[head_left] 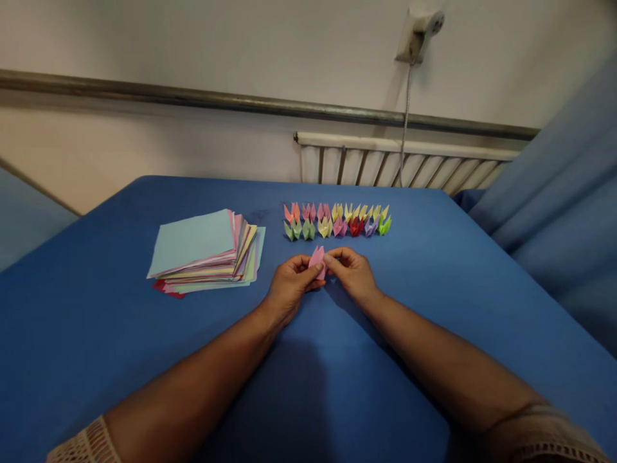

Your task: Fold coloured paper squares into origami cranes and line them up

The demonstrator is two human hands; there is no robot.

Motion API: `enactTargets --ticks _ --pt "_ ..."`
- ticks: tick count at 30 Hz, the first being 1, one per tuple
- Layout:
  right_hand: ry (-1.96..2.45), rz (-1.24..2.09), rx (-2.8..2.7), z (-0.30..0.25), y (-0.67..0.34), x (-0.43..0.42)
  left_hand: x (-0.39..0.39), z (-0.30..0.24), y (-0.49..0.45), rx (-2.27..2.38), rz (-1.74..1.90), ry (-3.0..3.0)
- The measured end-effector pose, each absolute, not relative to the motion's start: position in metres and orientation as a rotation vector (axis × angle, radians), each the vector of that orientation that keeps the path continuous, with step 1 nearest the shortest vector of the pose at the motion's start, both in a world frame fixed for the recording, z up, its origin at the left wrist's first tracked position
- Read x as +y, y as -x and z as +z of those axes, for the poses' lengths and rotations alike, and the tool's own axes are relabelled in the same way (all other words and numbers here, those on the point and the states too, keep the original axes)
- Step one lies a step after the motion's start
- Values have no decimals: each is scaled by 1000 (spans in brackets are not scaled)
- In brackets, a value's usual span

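Observation:
A small pink folded paper [317, 258], with two points sticking up, is held between both hands above the blue table. My left hand [292, 283] grips its lower left part, thumb across the front. On the other side, my right hand [354, 273] pinches its right edge between thumb and fingertips. Just beyond the hands stand two rows of folded paper cranes [340, 226] in green, yellow, pink, red, purple and orange. The far side of the pink paper is hidden by the fingers.
A loose stack of coloured paper sheets [193, 239], light blue on top, lies to the left on the blue tabletop [409, 270]. Behind the table are a wall rail [193, 93], a radiator [366, 141] and a socket with a cord [412, 38]. A blue curtain [563, 148] hangs at right.

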State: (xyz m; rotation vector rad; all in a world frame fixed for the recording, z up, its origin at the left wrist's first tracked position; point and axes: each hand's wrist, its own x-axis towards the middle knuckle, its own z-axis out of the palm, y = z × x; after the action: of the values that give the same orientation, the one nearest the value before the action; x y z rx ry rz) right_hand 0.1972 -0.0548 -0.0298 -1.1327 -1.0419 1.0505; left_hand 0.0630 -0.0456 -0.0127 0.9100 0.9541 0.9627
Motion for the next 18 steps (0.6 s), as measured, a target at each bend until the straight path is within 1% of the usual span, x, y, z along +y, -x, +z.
enactTargets --ticks 8,14,18 --pt "1156 887 -1138 -34 -199 -54 -47 -13 -63 1019 928 -1092" --pt "1189 1008 -1113 -39 -193 -52 -39 -17 -61 1040 991 -1099" --pt "1145 995 -1119 -47 -193 -46 -36 -20 -61 1020 999 -1106"
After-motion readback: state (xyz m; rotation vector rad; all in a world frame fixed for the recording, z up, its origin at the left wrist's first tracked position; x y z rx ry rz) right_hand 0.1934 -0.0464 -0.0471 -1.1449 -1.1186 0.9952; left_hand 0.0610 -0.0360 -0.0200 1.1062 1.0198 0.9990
